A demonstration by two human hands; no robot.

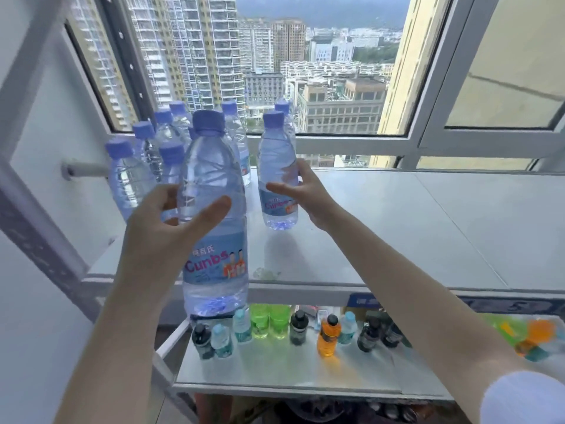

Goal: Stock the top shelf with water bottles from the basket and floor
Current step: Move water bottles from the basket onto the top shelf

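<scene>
Only one view is given — a wide-angle camera worn on the head, set above the top shelf (382, 228) and aimed forward and down across its front edge. The shelf's left rear corner, the window (321, 71) behind its back edge and the lower shelf (275, 371) beneath are all taken in. The left hand (153, 234) and the held bottle (214, 179) are seen nearest the lens — the right hand (308, 194), gripping the second bottle (276, 166), a little farther in.
</scene>
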